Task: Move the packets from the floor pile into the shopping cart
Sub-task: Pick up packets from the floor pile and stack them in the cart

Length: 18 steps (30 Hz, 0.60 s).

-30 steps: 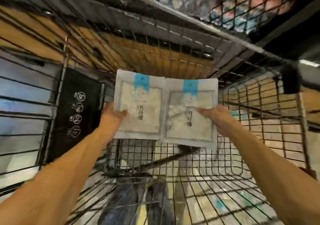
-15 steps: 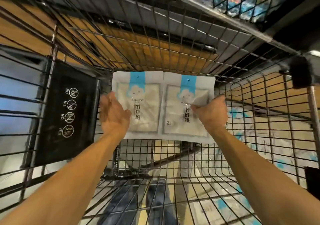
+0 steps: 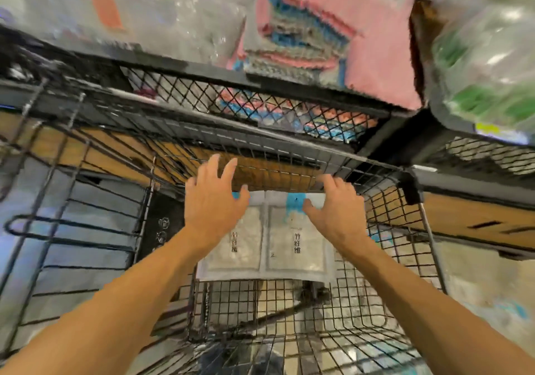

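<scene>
Left hand: the left hand (image 3: 212,207) is hovering over the left packet with its fingers spread and straight, gripping nothing; whether the palm is touching the packet cannot be told.
Right hand: the right hand (image 3: 335,212) is hanging over the right packet with fingers relaxed and slightly bent, its thumb lying by the blue tab; it is holding nothing.
Packets: two white packets (image 3: 295,244) with blue top tabs and dark printed characters are lying side by side, edges touching, against the far end of the cart.
Shopping cart: the black wire shopping cart (image 3: 289,316) is surrounding both forearms, its mesh floor showing below the packets.
Black sign: a black sign (image 3: 163,227) with white round symbols is hanging on the cart's left wall, just beside the left hand.
Shelf: a mesh shelf (image 3: 260,97) is carrying pink and blue folded goods beyond the cart.
</scene>
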Each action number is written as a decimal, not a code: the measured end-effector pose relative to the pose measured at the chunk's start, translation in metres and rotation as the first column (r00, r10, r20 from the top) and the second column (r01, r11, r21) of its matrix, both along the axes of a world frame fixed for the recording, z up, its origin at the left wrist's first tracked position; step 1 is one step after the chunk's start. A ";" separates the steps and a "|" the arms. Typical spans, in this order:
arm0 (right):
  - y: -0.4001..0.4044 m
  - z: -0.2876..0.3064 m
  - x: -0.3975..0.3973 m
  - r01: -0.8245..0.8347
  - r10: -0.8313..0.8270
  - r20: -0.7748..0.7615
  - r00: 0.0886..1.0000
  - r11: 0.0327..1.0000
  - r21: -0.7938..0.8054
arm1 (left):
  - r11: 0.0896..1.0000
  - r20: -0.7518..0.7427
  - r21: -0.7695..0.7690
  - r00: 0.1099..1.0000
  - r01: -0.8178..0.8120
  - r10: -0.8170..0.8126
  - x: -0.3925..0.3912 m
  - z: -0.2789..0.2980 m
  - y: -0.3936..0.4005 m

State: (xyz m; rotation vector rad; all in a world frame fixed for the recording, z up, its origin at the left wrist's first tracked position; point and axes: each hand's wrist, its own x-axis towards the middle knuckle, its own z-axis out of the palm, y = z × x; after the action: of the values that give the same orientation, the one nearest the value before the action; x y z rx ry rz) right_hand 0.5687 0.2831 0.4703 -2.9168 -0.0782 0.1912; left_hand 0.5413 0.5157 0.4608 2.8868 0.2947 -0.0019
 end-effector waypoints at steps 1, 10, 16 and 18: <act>0.002 0.024 0.003 -0.015 0.015 0.009 1.000 1.000 -0.005 | 1.000 0.009 0.019 1.000 0.011 -0.012 0.004 0.023 0.000; 0.015 0.252 0.030 -0.066 0.062 0.096 0.993 0.997 0.036 | 0.994 0.051 0.104 0.998 0.038 -0.043 0.038 0.249 -0.001; 0.004 0.372 0.024 -0.094 0.089 0.128 0.988 0.995 0.040 | 0.992 0.084 0.124 0.995 0.036 -0.047 0.034 0.372 -0.007; -0.002 0.404 0.019 -0.080 0.074 0.163 0.984 0.996 0.026 | 0.991 0.097 0.131 0.994 0.040 -0.052 0.032 0.403 -0.008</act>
State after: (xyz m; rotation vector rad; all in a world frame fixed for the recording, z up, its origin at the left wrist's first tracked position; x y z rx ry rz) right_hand 0.5875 0.2809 0.8742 -2.8934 -0.2184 -0.0349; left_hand 0.5732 0.5082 0.8642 3.0086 0.2171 0.1590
